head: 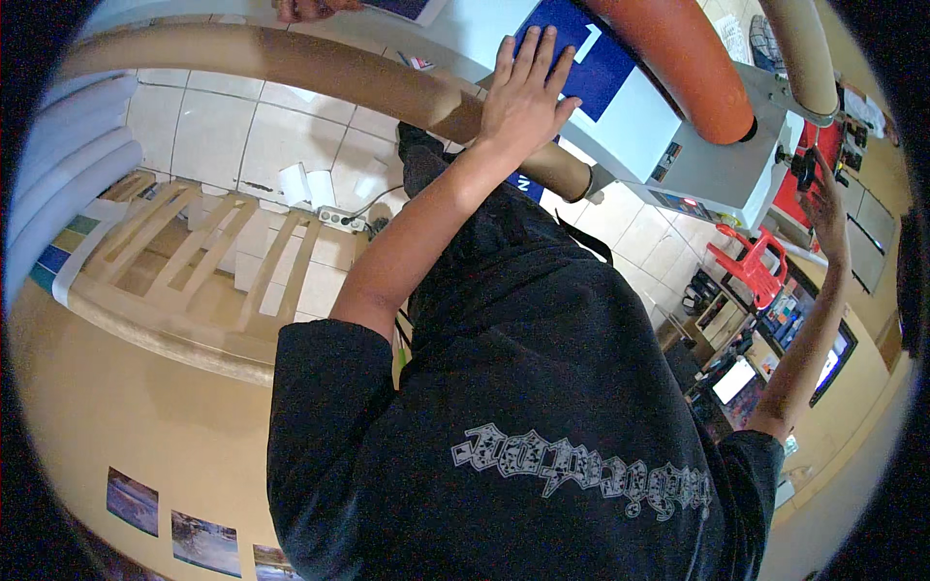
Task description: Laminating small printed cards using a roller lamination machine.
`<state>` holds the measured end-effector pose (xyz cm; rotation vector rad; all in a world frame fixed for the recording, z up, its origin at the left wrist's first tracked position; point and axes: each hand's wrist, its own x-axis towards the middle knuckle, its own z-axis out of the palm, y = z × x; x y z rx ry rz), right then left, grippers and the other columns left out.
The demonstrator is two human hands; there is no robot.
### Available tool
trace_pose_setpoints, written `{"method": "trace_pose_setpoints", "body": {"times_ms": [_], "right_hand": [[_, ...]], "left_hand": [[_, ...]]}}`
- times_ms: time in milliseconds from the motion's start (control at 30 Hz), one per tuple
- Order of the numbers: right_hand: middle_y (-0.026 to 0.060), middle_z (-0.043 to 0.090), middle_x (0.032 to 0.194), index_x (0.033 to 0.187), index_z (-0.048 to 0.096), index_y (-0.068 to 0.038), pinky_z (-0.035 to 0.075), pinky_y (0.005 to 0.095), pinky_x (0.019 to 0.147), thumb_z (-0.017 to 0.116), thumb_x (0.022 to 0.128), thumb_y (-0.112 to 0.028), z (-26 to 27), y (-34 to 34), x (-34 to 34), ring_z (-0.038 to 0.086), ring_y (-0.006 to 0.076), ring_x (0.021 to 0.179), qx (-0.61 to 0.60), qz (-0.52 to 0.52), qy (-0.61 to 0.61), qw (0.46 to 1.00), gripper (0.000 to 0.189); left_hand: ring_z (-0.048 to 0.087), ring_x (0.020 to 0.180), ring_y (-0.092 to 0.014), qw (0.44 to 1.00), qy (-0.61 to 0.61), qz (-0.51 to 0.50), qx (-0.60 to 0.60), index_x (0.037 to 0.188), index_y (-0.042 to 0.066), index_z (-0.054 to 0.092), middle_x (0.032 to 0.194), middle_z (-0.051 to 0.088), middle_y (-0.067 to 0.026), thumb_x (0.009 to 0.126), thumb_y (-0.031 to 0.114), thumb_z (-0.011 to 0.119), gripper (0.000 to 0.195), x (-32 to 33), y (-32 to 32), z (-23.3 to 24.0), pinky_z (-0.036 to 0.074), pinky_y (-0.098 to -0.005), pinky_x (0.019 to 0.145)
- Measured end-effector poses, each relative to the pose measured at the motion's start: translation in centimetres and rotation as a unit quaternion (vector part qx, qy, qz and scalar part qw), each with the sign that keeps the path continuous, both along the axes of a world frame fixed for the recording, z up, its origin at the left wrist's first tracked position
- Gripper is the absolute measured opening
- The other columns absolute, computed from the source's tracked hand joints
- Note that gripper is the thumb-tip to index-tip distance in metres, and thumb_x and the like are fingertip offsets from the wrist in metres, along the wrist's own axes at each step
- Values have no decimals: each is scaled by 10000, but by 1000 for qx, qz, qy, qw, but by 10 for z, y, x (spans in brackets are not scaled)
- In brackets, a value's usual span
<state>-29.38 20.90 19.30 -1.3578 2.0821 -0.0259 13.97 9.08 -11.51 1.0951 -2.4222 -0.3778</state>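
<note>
My left hand (529, 94) lies flat, fingers slightly spread, on a dark blue printed sheet (614, 86) with a white mark. That sheet rests on the pale feed table (617, 145) of a roller machine, probably a roll laminator, against its large orange-red roller (683, 72). At the machine's far right end, my right hand (825, 207) grips a black hand crank (803, 168); its fingertips are partly hidden. Below the table runs a brown roll (327, 69), and more blue printed material (527, 186) hangs behind my left forearm.
Another person's hand (316, 9) is at the top left edge. A power strip (341, 218) with a plugged cable lies on the tiled floor. A red plastic chair (755, 265) stands right of the machine, near a cluttered desk with a monitor (833, 363). White rolls (80, 167) are at left.
</note>
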Motion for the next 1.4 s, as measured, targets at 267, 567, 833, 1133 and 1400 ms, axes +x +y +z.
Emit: {"method": "trace_pose_setpoints", "body": {"times_ms": [267,567,833,1133,1400], "right_hand": [[107,622,1249,1467,419,-51,440,308,983,653,942,-379,-13,-8,28,587,161,1096,-12,-127,137,982,662],[67,647,1131,1462,449,-117,481,270,821,689,875,-507,-20,-5,39,608,135,958,-71,-125,120,982,744],[42,647,930,1436,487,-124,475,249,713,700,863,-501,-21,-8,34,596,106,811,-43,-124,133,982,718],[146,664,1166,1450,436,-33,467,289,905,705,856,-515,-23,-11,31,617,150,1001,-9,-109,160,981,811],[217,627,1244,1443,442,-40,450,363,986,655,863,-576,-37,-3,29,616,272,1156,-103,-61,175,977,818]], "left_hand": [[314,1398,-412,1000,23,-20,-4,1421,80,475,1481,391,-241,877,551,589,728,-1,-4,-3,207,-601,1130],[307,1391,-425,999,29,-30,0,1426,81,455,1504,338,-246,862,564,607,758,-6,-4,-6,251,-638,1094],[300,1394,-437,999,27,-18,15,1449,81,409,1524,299,-250,857,571,609,794,-16,1,-7,234,-647,1097],[320,1385,-449,1000,12,-2,-15,1419,31,404,1474,357,-296,852,529,644,792,-24,6,4,205,-652,1115],[246,1438,-419,999,-12,-6,39,1474,30,354,1535,296,-259,939,494,515,727,-44,10,3,111,-629,1156]]}}
